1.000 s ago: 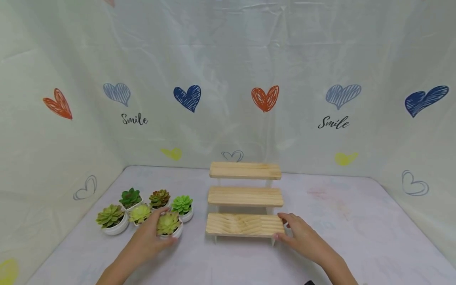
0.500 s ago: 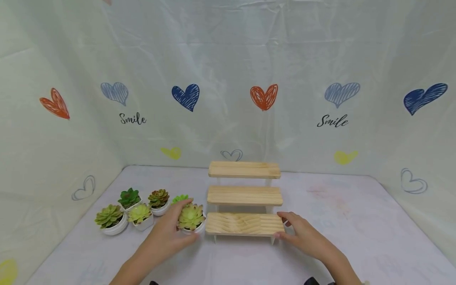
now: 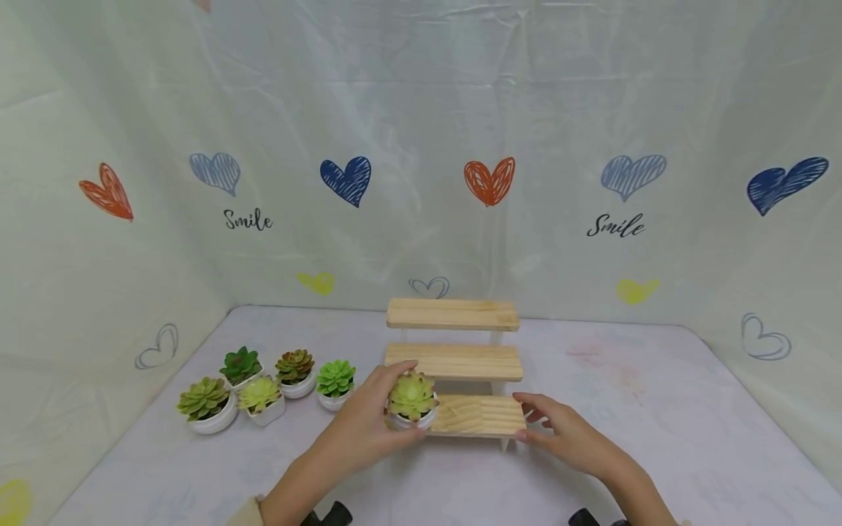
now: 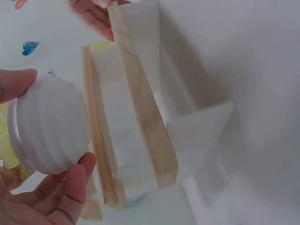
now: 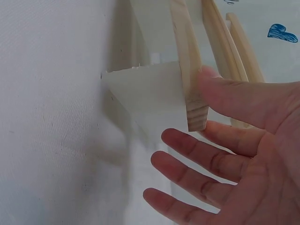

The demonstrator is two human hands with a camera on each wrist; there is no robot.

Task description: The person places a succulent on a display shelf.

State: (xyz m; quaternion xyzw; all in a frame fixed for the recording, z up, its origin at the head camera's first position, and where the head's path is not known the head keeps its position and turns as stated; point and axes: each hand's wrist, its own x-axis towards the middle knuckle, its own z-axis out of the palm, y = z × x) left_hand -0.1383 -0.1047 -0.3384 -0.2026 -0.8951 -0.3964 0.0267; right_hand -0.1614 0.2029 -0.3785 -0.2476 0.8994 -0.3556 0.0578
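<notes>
My left hand [image 3: 365,424] grips a small yellow-green succulent in a round white pot [image 3: 412,400] between thumb and fingers. It is over the left part of the lowest board of a three-tier wooden display stand [image 3: 480,415]. In the left wrist view the ribbed white pot [image 4: 51,124] is tilted in the picture, apart from the table. My right hand [image 3: 569,438] holds the right end of that lowest board, thumb at the front and index finger behind. The other fingers [image 5: 187,176] extend loosely below the board in the right wrist view.
Left of the stand, several potted succulents stand grouped on the white-covered table: a bright green one [image 3: 335,380], a reddish-brown one [image 3: 294,367], a dark green one [image 3: 241,365] and others. A white curtain [image 3: 421,241] with printed hearts encloses the back and sides.
The left hand has carried the yellow-green succulent rightward from the plant group to over the lowest board. The right hand stays at the board's right end.
</notes>
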